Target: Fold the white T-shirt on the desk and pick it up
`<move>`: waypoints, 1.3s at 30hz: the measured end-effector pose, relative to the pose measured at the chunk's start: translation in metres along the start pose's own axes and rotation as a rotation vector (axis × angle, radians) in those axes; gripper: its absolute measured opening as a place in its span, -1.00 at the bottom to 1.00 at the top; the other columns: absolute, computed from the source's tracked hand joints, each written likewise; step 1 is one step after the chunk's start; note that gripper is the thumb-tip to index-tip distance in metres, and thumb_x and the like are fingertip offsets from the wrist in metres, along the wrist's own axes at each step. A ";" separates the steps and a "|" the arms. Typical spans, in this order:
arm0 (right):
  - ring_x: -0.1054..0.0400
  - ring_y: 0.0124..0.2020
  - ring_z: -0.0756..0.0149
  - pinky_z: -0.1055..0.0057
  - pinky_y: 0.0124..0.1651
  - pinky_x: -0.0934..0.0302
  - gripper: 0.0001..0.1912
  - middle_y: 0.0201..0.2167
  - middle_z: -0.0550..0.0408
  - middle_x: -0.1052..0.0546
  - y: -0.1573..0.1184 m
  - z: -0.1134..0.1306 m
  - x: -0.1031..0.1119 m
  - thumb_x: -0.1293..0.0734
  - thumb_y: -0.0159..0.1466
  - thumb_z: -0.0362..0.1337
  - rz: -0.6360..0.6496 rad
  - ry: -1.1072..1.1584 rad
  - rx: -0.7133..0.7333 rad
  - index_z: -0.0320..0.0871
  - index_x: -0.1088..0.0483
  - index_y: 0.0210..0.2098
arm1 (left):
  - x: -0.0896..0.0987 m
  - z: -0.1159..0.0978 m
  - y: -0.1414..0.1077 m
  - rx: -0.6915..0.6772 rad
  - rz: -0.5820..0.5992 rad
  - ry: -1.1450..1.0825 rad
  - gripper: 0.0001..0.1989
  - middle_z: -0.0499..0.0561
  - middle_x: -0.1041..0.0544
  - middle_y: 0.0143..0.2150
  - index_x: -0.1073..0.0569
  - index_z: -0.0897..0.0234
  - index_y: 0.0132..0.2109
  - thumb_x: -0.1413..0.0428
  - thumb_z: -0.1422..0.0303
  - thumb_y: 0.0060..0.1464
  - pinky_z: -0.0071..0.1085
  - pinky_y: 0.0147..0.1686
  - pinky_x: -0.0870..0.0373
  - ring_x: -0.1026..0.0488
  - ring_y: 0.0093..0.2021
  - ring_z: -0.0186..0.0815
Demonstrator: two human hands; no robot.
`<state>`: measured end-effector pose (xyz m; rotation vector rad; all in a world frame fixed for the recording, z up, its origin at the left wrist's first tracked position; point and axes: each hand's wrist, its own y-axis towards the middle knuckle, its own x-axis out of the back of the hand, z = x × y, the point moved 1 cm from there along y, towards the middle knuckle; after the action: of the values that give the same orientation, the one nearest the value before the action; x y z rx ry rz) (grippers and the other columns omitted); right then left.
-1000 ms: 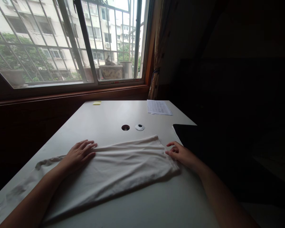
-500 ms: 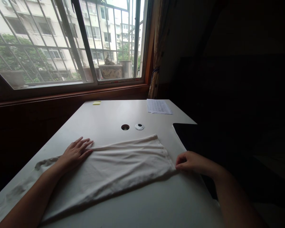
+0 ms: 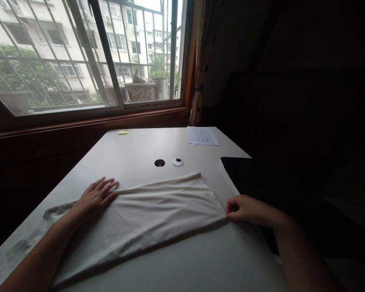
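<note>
White folded garment [image 3: 146,221] on desk [image 3: 134,150], bare room beyond; my left hand [image 3: 95,196] flat, spread; right hand [image 3: 246,209] pinching its corner, unchanged since 0.5 s.

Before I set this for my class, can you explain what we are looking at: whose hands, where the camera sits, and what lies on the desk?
The camera sits on a person's head, looking forward and down. Their left hand lies flat on a folded white cloth garment; their right hand pinches its right corner. The garment lies on a white desk below a barred window. Farther back lie a printed sheet of paper, a yellow sticky note and a round cable hole.
</note>
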<state>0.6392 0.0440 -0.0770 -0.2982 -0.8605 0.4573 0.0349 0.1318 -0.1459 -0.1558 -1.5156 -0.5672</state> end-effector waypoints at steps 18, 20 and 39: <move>-0.37 -0.48 0.29 0.44 -0.48 -0.09 -0.92 -0.47 0.07 -0.55 0.005 0.000 -0.004 -0.33 0.04 -0.32 -0.216 -0.091 -0.053 -0.13 -0.48 -0.45 | 0.024 -0.028 0.000 0.049 -0.075 0.035 -0.48 0.08 -0.38 0.32 -0.36 0.06 0.31 0.07 -0.02 0.34 0.11 0.29 -0.09 -0.10 0.41 0.08; -0.36 -0.48 0.30 0.45 -0.48 -0.11 -0.91 -0.47 0.09 -0.54 0.005 0.001 -0.004 -0.33 0.05 -0.32 -0.186 -0.058 -0.057 -0.13 -0.48 -0.43 | 0.034 -0.043 0.002 0.025 -0.099 0.048 -0.51 0.09 -0.37 0.33 -0.36 0.06 0.30 0.05 0.02 0.35 0.14 0.30 -0.08 -0.14 0.39 0.09; -0.43 -0.31 0.21 0.42 -0.30 -0.14 -0.74 -0.35 0.09 -0.53 0.055 0.024 -0.029 -0.27 0.32 -0.10 -0.561 -0.153 -0.078 -0.06 -0.30 -0.05 | 0.031 -0.081 0.003 -0.074 0.096 -0.068 -0.44 -0.07 -0.10 0.48 -0.02 -0.10 0.46 0.16 0.01 0.40 0.04 0.38 0.02 -0.04 0.46 -0.04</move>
<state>0.5896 0.0786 -0.1052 -0.0838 -1.0661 -0.0782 0.1077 0.0912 -0.1208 -0.3062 -1.5444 -0.5462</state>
